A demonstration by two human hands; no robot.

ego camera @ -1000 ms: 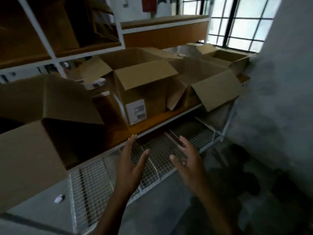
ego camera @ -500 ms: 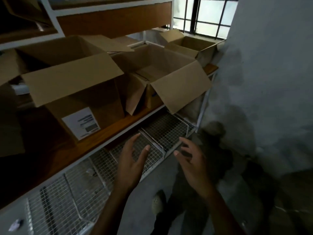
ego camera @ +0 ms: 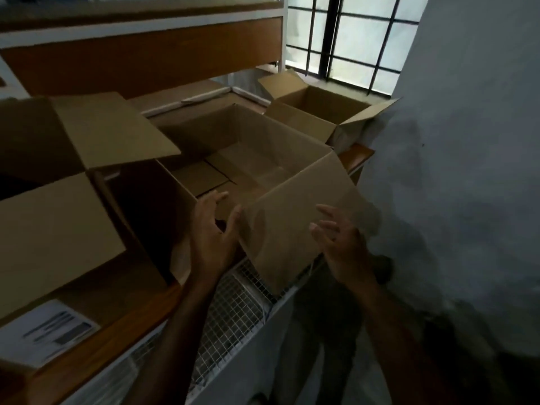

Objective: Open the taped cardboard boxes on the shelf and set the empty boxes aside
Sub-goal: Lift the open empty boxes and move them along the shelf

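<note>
an open middle box (ego camera: 248, 147) sits on the wooden shelf (ego camera: 117, 331). the left hand (ego camera: 213, 238) meets its near corner, seemingly touching; the right hand (ego camera: 342, 244), fingers spread, hovers by the front flap (ego camera: 292, 206).

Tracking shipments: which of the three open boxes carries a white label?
The leftmost box, label on its front; the middle box and the window-side box show none.

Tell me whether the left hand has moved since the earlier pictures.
Yes. The left hand has gone forward and up: earlier it hovered over the wire basket below the shelf, now it is at the near rim of the middle box.
</note>
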